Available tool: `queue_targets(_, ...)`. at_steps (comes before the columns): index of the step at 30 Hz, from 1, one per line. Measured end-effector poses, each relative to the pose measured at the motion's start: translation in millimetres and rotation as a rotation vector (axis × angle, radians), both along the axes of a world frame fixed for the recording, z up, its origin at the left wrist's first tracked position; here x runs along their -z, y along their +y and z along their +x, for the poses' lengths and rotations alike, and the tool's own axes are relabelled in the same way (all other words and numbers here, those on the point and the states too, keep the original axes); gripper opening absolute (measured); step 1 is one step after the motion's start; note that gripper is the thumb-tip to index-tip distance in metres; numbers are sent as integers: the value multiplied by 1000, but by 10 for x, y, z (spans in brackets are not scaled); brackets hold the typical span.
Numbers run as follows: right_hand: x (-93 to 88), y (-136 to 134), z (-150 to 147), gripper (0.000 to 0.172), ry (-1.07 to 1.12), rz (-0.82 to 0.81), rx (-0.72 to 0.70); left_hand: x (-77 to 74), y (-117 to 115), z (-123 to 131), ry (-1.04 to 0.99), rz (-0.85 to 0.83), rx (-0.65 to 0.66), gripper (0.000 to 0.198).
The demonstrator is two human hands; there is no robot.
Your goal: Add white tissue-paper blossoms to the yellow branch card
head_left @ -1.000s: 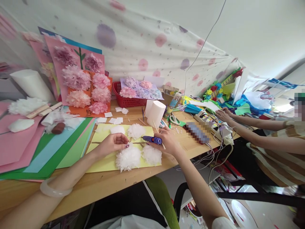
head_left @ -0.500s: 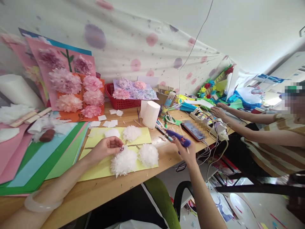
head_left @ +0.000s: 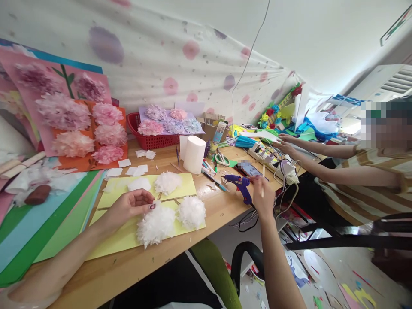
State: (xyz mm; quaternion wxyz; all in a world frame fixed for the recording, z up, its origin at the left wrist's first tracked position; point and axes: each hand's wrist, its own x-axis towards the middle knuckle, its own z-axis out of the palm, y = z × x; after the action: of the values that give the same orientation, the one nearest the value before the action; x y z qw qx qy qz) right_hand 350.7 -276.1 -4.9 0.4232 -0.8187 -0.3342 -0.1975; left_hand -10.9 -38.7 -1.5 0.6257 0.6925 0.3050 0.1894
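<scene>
My left hand (head_left: pixel 130 204) rests on a yellow paper sheet (head_left: pixel 122 234), its fingertips pinched at the top of a white tissue flower (head_left: pixel 156 224). Two more white tissue flowers (head_left: pixel 192 210) lie on the sheet along thin brown stems. My right hand (head_left: pixel 262 195) is at the table's right edge, closed around the handle of a blue glue gun (head_left: pixel 240 184) that stands on the table. A thin stick (head_left: pixel 262 180) pokes up between its fingers.
Another person's hands (head_left: pixel 286 148) reach over a power strip (head_left: pixel 273 161) with tangled cables. A white paper roll (head_left: pixel 194 154), scissors (head_left: pixel 220 159), pens and a phone (head_left: pixel 248 168) lie mid-table. A red basket (head_left: pixel 151 139), pink flower boards (head_left: pixel 74 116) and coloured paper sheets (head_left: pixel 48 223) fill the left.
My right hand carried the glue gun from over the yellow sheet rightward to the table's edge and set it down upright. My left hand stayed at the white flower.
</scene>
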Motion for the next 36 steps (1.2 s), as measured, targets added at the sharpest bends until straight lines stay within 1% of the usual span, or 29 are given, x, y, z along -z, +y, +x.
queue_targets(2,-37,-160,182,63,-15,60,113,16,10,-7,2,2,-3,28)
queue_targets(3,-51,-230,290,59,-20,63,157,24,16,-11,4,4,-4,28)
queue_targets(4,-57,-287,403,56,-14,46,169,32,22,-13,7,5,-4,29)
queue_targets(5,-55,-329,514,57,10,0,157,40,27,-16,8,5,-4,29)
queue_targets(6,-44,-355,616,61,66,-84,135,48,32,-17,9,3,-4,29)
queue_targets(8,-1,-366,774,66,137,-172,107,65,42,-16,6,-5,-6,29)
queue_targets(11,81,-324,861,67,182,-221,111,92,54,-14,-2,-12,-8,30)
queue_targets(14,146,-258,786,66,189,-250,181,117,67,-21,-2,-8,-8,31)
queue_targets(19,254,-122,491,63,152,-261,347,130,88,-36,13,-12,-8,34)
queue_targets(24,346,-38,278,64,126,-232,423,114,80,-31,33,-1,-13,34)
queue_targets(27,361,-90,239,66,106,-191,406,112,72,-39,37,1,-12,32)
queue_targets(30,344,-213,237,68,76,-130,346,118,71,-55,32,3,-10,26)
queue_targets(33,319,-335,233,62,42,-55,266,111,75,-60,24,-13,-17,23)
queue_targets(36,312,-396,214,57,22,28,232,82,78,-51,24,-48,-45,26)
